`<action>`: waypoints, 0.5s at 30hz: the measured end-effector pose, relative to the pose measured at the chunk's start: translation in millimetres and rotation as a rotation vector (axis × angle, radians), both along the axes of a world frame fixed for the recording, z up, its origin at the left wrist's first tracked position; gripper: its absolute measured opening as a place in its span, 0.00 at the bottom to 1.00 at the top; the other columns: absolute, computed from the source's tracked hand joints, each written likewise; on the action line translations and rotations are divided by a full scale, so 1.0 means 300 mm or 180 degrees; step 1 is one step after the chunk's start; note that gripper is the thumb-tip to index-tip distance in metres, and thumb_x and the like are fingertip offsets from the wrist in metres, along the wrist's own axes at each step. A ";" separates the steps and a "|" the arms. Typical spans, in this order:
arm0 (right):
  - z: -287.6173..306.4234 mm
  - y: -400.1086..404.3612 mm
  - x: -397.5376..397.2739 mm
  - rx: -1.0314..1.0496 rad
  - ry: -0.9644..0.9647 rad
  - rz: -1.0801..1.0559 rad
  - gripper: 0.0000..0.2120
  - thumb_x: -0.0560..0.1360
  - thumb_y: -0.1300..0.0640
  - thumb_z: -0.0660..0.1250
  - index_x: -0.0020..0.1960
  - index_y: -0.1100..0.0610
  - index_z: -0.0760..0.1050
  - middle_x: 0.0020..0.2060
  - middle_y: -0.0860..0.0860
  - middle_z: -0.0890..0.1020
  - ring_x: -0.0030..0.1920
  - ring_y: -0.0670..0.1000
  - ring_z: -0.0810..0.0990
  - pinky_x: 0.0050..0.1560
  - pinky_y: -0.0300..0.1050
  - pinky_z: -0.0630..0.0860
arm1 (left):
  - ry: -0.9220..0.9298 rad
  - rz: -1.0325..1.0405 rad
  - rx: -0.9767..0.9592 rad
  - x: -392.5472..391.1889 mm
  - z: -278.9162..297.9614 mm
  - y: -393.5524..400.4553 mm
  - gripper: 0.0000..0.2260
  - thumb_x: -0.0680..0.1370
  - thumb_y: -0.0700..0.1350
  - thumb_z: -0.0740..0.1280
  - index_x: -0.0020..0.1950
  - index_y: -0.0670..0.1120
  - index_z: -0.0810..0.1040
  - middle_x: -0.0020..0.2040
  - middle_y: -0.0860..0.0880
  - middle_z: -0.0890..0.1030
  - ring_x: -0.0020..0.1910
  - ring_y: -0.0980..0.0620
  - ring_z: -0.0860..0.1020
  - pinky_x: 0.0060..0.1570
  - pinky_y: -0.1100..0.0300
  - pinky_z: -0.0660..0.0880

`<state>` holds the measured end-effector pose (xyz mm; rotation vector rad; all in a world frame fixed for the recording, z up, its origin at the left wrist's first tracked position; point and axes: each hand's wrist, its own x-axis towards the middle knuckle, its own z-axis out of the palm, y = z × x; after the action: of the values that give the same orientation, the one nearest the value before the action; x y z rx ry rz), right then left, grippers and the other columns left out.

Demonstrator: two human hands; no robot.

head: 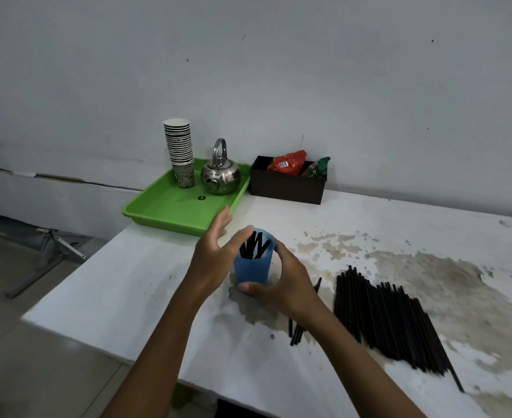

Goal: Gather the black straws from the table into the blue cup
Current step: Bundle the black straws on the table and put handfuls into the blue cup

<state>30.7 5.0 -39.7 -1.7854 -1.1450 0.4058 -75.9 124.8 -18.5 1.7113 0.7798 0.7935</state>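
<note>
My right hand [274,282] wraps translucent blue plastic cup [253,262] low, steadying it on stained white worktop [158,282]. Left hand [215,251] spread beside rim, empty. Few thin black straws [253,245] inside; big loose pile [384,318] lies right, near cup for short reaches.

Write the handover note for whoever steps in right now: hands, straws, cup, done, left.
Left hand: open, fingers spread beside the blue cup, holding nothing.
Right hand: wrapped around the cup's base, steadying it upright on the table.
Done: a few black straws stand in the cup.
Left: the big pile of straws to the right of the cup, plus a few loose straws under the right wrist.
</note>
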 end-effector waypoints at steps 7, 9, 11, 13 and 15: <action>-0.014 -0.169 0.070 -0.0386 -0.0886 -0.0348 0.34 0.73 0.43 0.69 0.75 0.49 0.61 0.72 0.46 0.67 0.73 0.46 0.61 0.71 0.42 0.60 | -0.0168 0.0827 0.1860 -0.013 0.065 -0.123 0.09 0.76 0.52 0.66 0.57 0.56 0.77 0.50 0.60 0.78 0.52 0.54 0.73 0.49 0.57 0.73; -0.020 -0.233 0.092 -0.0330 -0.1207 -0.0560 0.27 0.75 0.46 0.67 0.72 0.50 0.66 0.68 0.46 0.71 0.70 0.47 0.65 0.68 0.39 0.61 | -0.0021 0.0784 0.2314 0.009 0.083 -0.175 0.06 0.76 0.50 0.66 0.53 0.55 0.78 0.45 0.60 0.77 0.47 0.53 0.72 0.44 0.58 0.71; -0.037 -0.298 0.121 -0.0337 -0.1498 -0.0806 0.20 0.76 0.51 0.67 0.67 0.51 0.72 0.63 0.47 0.76 0.67 0.49 0.69 0.65 0.37 0.62 | -0.0011 0.0612 0.2567 0.037 0.097 -0.237 0.04 0.76 0.47 0.67 0.50 0.53 0.79 0.41 0.58 0.78 0.44 0.52 0.73 0.42 0.57 0.72; -0.063 -0.363 0.153 -0.0402 -0.1756 -0.0984 0.16 0.76 0.53 0.65 0.63 0.53 0.75 0.59 0.48 0.79 0.63 0.51 0.72 0.64 0.40 0.66 | -0.0053 0.0367 0.2662 0.070 0.099 -0.307 0.03 0.76 0.45 0.68 0.48 0.52 0.79 0.38 0.57 0.78 0.41 0.54 0.75 0.41 0.57 0.74; -0.094 -0.422 0.178 -0.0496 -0.1911 -0.1150 0.15 0.76 0.52 0.63 0.60 0.54 0.77 0.56 0.49 0.81 0.60 0.52 0.75 0.62 0.46 0.71 | -0.0003 0.0136 0.2557 0.111 0.084 -0.377 0.03 0.75 0.43 0.69 0.46 0.52 0.80 0.35 0.57 0.79 0.36 0.58 0.74 0.38 0.63 0.73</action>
<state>83.9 -121.6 -67.8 -2.2815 -1.1670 -0.2866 -42.7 11.8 6.7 2.3965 0.5179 1.2429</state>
